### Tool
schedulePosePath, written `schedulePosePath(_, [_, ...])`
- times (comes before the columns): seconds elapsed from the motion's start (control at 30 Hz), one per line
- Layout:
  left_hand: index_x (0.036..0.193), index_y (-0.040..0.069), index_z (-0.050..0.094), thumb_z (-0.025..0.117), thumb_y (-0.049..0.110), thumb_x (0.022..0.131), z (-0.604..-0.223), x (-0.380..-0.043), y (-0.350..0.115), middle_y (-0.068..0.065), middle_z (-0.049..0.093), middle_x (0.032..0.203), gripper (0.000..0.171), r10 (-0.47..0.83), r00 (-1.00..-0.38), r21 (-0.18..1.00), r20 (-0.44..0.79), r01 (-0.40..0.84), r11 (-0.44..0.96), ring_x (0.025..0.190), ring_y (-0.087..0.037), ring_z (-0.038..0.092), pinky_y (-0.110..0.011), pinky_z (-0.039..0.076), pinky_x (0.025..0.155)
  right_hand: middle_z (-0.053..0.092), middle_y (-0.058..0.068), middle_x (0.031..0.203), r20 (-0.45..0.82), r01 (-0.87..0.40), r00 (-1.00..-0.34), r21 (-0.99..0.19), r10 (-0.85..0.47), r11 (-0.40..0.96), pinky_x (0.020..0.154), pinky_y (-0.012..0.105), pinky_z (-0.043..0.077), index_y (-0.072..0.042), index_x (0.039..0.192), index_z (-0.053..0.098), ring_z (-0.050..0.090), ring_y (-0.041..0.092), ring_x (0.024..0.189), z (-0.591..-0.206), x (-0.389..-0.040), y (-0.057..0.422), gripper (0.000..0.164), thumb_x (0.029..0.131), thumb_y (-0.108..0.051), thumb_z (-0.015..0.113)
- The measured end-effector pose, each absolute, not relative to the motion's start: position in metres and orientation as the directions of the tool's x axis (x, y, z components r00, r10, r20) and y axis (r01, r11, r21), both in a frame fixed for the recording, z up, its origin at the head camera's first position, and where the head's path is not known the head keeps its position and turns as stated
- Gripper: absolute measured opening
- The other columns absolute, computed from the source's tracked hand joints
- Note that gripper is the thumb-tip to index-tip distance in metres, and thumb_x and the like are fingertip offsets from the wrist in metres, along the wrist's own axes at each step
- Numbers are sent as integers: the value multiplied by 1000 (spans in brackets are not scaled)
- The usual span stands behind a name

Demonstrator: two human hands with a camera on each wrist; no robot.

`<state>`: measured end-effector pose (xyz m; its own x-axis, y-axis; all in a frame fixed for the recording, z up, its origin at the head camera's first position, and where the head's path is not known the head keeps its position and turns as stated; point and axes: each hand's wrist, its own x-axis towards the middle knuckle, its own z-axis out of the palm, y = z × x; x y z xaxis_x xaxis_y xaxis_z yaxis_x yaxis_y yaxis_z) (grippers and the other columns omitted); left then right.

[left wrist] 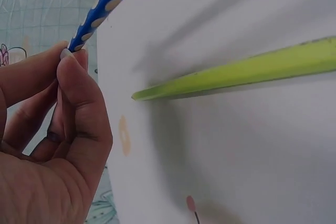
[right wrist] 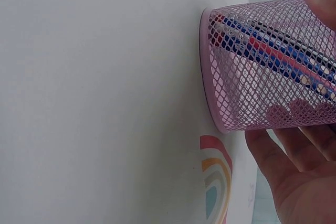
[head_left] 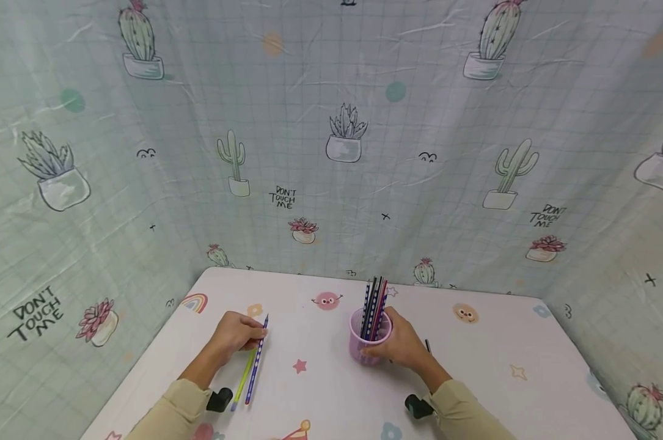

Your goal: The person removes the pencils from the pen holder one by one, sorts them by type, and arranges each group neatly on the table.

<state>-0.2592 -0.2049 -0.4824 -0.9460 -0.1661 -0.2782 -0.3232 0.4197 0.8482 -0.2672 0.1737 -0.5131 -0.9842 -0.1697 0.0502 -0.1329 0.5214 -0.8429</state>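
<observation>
My left hand [head_left: 234, 332] pinches a blue pencil with pale dots [head_left: 256, 370] near one end, between thumb and fingers; the left wrist view shows this blue pencil [left wrist: 107, 6] raised off the table. Beside it, a yellow-green pencil [head_left: 243, 380] lies on the tabletop under the hand. On the other side, my right hand [head_left: 402, 345] grips a pink mesh pencil cup [head_left: 360, 354] around its side. Several dark, blue and red pencils [head_left: 373, 308] lean inside the cup. Whether the cup's base [right wrist: 206, 72] touches the table, I cannot tell.
A thin dark pencil-like thing [head_left: 427, 346] shows just beyond the right wrist, partly hidden by the arm. The white table [head_left: 320, 397] carries printed stickers or drawings. Patterned cactus sheeting [head_left: 309, 171] hangs behind it and along both sides.
</observation>
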Motion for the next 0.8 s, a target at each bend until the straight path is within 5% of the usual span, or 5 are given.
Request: schedulePosePath(0.8, [90,-3,76,84,5,84,-510,-261,-214,-5,71,72,13,-191,-940,804,-284,-342,487,58,-13,62,-24,54,55,69,10,131,29,-112,-986,-839,-163,532,106,56,55,-11,135,55,65,31,123,-512,-267,173,88,62,-22,102])
